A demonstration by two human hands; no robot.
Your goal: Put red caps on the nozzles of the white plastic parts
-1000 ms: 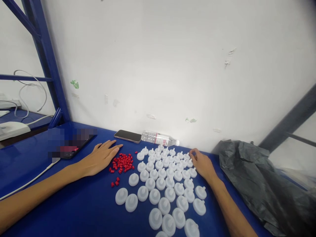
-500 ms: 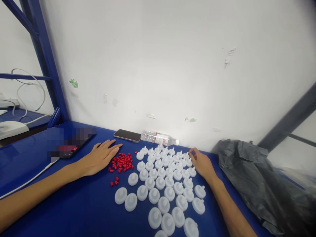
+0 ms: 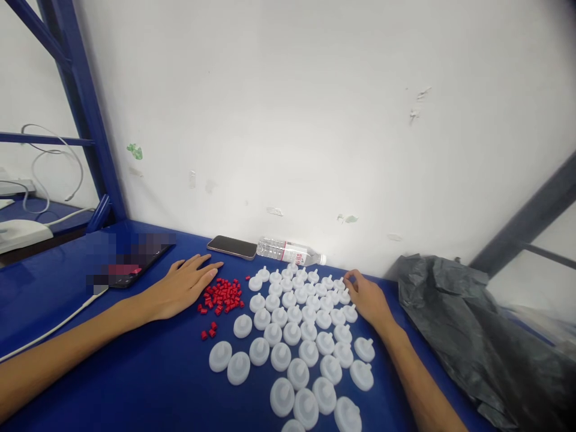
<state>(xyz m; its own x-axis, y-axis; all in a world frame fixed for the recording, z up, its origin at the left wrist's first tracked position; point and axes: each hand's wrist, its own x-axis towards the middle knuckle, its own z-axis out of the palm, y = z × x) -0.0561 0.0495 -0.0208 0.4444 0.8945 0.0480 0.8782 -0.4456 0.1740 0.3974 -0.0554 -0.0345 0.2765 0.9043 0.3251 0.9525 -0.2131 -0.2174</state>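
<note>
Left hand: the left hand (image 3: 180, 291) lies palm down on the blue tabletop (image 3: 157, 384); fingers open, extended and slightly spread, beside the red pieces (image 3: 224, 295).
Right hand: the right hand (image 3: 366, 300) rests at the right edge of the white discs (image 3: 291, 333); fingers curled; whether they grip a disc cannot be told.
White discs: spread over the middle and right of the tabletop, between the forearms; broad faces down, narrow stems pointing upward; stem axis roughly upright.
Red pieces: small and short; heaped left of the discs, a few apart; their axes point in mixed directions.
Bottle: the clear bottle (image 3: 292, 252) lies on its side near the wall (image 3: 292, 120); long axis left to right, white cap at right.
Phone: the phone (image 3: 233, 246) lies flat, just left of the bottle.
Right margin: dark plastic sheeting (image 3: 450, 306), crumpled.
</note>
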